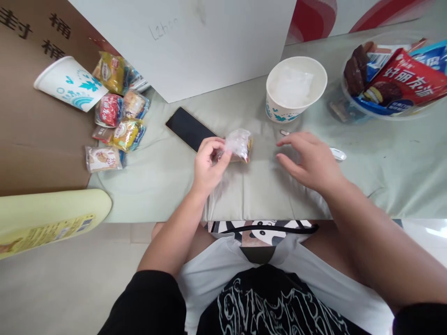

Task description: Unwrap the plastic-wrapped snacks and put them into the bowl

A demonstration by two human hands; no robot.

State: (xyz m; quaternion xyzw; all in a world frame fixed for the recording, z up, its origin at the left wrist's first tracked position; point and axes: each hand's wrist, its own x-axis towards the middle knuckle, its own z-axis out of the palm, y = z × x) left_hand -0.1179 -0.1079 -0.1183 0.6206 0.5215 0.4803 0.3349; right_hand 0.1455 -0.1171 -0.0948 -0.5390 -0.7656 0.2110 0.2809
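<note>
My left hand point(209, 165) pinches the left side of a small clear plastic bag point(238, 143), with yellow and red showing inside it near the table top. Partly under that hand lies a black phone point(190, 128). My right hand point(312, 163) hovers palm down to the right of the bag, thumb and fingers apart. Close to its thumb side and knuckles, a small white-and-dark piece point(284, 133) and a white rounded end point(338, 154) stick out; whether they are one object is hidden by the hand. Beyond stands a paper cup point(283, 111) filled with clear plastic bags.
At the right is a clear tub point(340, 109) of wrapped snacks. On the left, a tipped paper cup point(71, 83) lies by several bagged snacks point(122, 132). A white board point(195, 51), cardboard box point(42, 125) and yellow package point(52, 223) border the table.
</note>
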